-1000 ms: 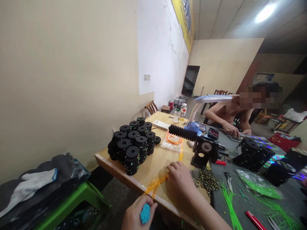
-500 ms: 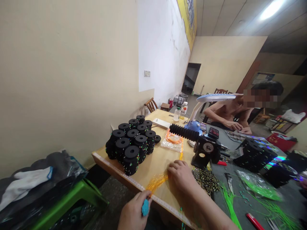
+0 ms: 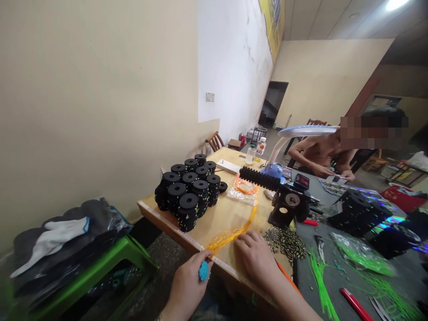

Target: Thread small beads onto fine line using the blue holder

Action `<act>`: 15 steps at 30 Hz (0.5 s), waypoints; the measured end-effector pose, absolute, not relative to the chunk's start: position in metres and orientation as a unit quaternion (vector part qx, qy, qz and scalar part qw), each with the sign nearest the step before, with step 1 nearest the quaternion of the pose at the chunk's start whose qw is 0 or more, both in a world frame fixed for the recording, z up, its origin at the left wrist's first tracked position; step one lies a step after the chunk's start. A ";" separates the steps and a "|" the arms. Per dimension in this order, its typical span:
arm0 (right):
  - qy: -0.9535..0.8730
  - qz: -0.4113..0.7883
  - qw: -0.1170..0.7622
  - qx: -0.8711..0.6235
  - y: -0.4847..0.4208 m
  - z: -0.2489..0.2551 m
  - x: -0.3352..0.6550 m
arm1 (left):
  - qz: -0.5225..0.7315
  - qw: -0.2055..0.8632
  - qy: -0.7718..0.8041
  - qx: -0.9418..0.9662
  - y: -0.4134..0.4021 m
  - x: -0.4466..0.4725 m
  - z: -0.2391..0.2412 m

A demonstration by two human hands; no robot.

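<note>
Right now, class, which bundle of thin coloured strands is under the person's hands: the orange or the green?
The orange strands, lying across the wooden table; both the left hand and right hand touch them. The green strands lie untouched on the grey surface.

Dim, warm indoor light, strong wide-angle warp.
Lit from a ceiling lamp [image 3: 396,4] glaring far right; soft shadows under the table [image 3: 214,223]; bent walls at edges; slight blur on near hands and left stool [image 3: 100,267].

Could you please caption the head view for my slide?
Two bare hands, left hand and right hand, stretch translucent orange strands.
</note>
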State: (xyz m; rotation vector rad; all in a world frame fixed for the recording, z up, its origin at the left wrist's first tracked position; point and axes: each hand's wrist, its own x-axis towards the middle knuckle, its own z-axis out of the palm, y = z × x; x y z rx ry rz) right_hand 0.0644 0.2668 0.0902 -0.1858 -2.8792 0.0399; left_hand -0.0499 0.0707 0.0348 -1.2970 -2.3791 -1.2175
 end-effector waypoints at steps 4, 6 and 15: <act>-0.990 -0.011 0.120 -0.078 0.257 0.089 0.069 | -0.416 0.084 -0.797 -0.429 0.071 -0.050 0.035; -0.989 -0.016 0.124 -0.078 0.254 0.088 0.073 | -0.418 0.081 -0.797 -0.428 0.071 -0.050 0.034; -0.988 0.017 0.130 -0.085 0.251 0.084 0.078 | -0.424 0.068 -0.801 -0.416 0.070 -0.053 0.034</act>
